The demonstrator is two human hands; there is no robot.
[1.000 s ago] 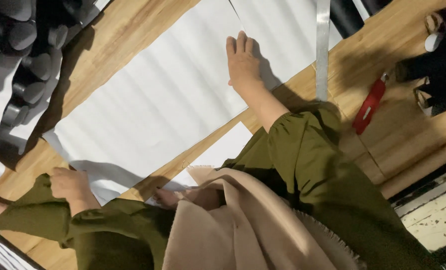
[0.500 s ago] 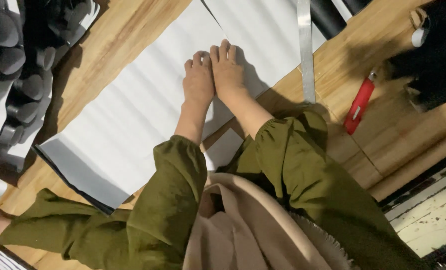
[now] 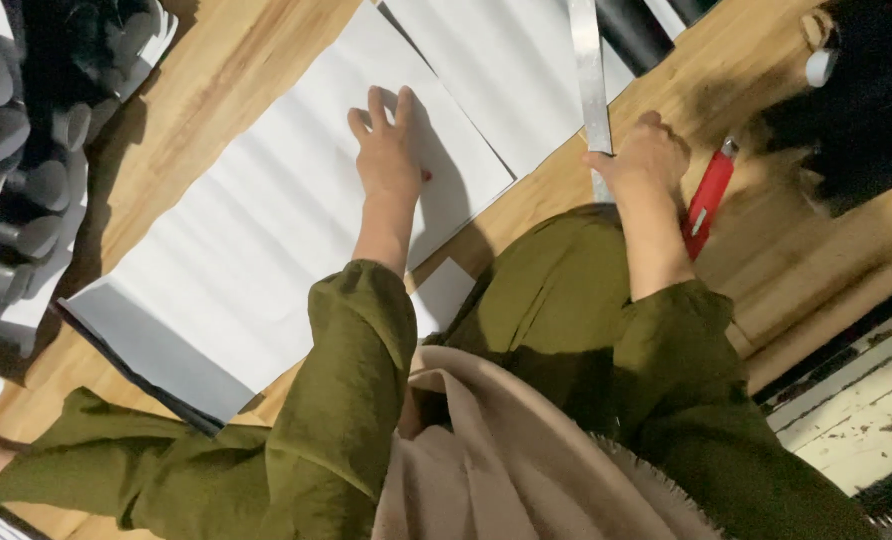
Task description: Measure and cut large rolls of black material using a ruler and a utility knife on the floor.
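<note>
Left hand [image 3: 391,150] lies flat, fingers spread, pinning the uncut white sheet [image 3: 266,250]; right hand [image 3: 641,160] grips the metal ruler [image 3: 588,70] — not yet aligned.

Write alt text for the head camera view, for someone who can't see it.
A person in olive sleeves presses the left hand flat on a large white sheet on a wooden floor, while the right hand grips a metal ruler. A red utility knife lies beside that hand.

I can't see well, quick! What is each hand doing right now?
Left hand: open, fingers flat on the white sheet.
Right hand: closed on the metal ruler, beside the red utility knife.
</note>
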